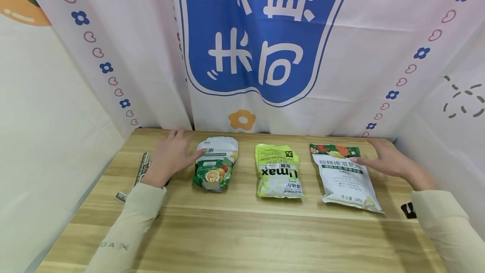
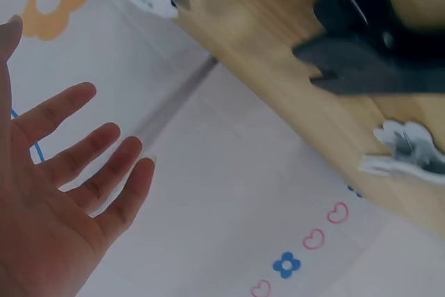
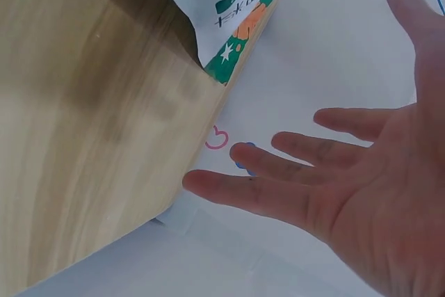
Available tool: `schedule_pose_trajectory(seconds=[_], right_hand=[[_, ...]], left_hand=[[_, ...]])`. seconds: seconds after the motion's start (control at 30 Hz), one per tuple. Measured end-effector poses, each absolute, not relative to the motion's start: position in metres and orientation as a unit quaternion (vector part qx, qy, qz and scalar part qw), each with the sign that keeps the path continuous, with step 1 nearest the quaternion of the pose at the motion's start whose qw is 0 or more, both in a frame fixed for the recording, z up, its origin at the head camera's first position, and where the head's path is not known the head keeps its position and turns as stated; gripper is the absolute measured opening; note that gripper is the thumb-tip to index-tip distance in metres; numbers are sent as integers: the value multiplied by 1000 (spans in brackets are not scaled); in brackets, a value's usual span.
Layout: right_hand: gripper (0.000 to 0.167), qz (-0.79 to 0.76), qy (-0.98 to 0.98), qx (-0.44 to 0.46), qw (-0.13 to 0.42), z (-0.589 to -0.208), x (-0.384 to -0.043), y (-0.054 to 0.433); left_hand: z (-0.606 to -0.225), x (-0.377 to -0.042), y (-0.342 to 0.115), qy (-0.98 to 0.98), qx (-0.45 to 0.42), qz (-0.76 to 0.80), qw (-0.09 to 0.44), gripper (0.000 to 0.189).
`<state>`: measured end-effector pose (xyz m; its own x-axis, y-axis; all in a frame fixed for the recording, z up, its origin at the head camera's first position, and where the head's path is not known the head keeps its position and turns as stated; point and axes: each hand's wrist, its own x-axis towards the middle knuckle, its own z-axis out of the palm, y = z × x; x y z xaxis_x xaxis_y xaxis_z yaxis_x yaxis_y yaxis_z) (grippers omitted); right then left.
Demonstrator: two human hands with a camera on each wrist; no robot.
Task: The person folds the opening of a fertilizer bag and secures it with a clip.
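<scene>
Three packets lie in a row on a wooden table: a white and green pouch with fruit pictures (image 1: pixel 212 168), a yellow-green bag marked Umax (image 1: pixel 279 176), and a white fertilizer bag with a green top band (image 1: pixel 346 180). My left hand (image 1: pixel 172 155) hovers left of the pouch, its thumb pointing toward it. In the left wrist view, its fingers are spread and hold nothing. Over the upper right corner of the fertilizer bag is my right hand (image 1: pixel 386 159), thumb toward the bag. The right wrist view shows that palm empty with fingers extended.
Beside my left forearm lie a patterned black-and-white item (image 1: pixel 142 168) and a striped piece (image 1: pixel 121 197). A black tool-like object (image 2: pixel 375 39) and a pale flower-shaped clip (image 2: pixel 407 151) show nearby. A small black object (image 1: pixel 408 210) is near my right sleeve. A printed curtain (image 1: pixel 151 54) hangs behind.
</scene>
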<state>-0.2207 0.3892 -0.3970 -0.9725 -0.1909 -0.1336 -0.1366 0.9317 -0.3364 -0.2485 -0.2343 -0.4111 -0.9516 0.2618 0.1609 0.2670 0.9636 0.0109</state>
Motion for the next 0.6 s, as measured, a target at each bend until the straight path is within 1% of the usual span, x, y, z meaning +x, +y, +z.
schedule_pose_trajectory(seconds=[0.37,0.47,0.6], right_hand=[[108,-159,981,-40,107,-405,-207,395],[105,-162,980,-37,109,-408,-206,396],[100,-169,979,-38,104,-412,-204,397]], left_hand=[[-411,-246,-210,-983,-155,-35,88,73],[-410,-245,-203,-982,-158,-43,93,71],[-409,-243,-193,-978,-164,-69,112,69]])
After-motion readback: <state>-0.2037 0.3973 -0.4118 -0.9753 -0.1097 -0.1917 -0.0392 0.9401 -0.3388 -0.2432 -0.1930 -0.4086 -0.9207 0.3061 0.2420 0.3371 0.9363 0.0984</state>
